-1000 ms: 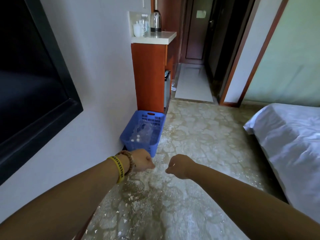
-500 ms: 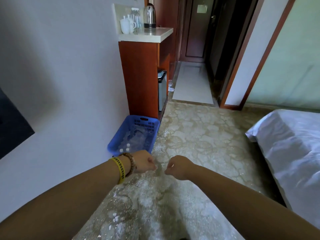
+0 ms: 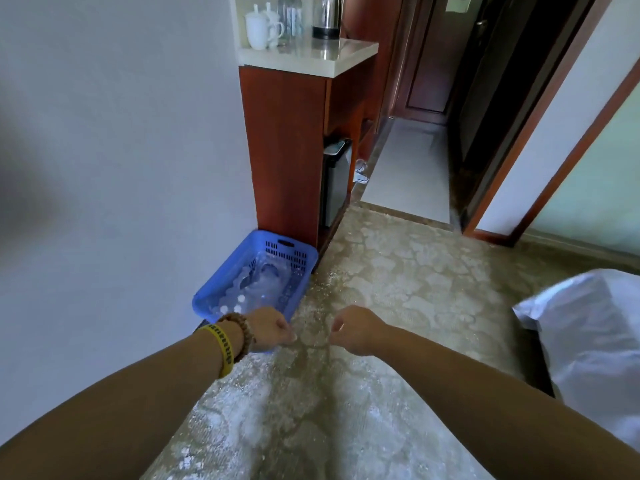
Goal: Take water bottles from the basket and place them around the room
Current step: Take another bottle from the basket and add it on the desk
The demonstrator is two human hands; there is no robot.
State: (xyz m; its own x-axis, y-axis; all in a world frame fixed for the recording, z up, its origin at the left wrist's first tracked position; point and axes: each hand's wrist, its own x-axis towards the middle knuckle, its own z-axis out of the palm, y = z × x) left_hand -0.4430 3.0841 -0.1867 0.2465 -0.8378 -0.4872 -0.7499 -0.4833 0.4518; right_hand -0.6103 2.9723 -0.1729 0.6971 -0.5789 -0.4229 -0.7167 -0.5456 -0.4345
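Observation:
A blue plastic basket (image 3: 294, 301) stands on the patterned floor against the white wall, beside a wooden cabinet. Several clear water bottles (image 3: 263, 282) with white caps lie inside it. My left hand (image 3: 270, 329), with a yellow band and a bead bracelet on its wrist, is held out just in front of the basket's near corner, fingers curled and holding nothing. My right hand (image 3: 356, 329) is stretched out over the floor to the basket's right, also curled and empty. Neither hand touches the basket.
The red-brown cabinet (image 3: 287, 150) has a pale top with white cups (image 3: 263, 27), a kettle (image 3: 325, 19) and clear bottles (image 3: 289, 15). A small black fridge (image 3: 334, 181) sits in its recess. A white-sheeted bed (image 3: 588, 334) fills the right. A hallway (image 3: 408, 168) leads ahead.
I have moved forward; the basket and cabinet are nearer and the dark screen on the left wall is out of view. Both arms stay stretched out, and the fists have loosened a little.

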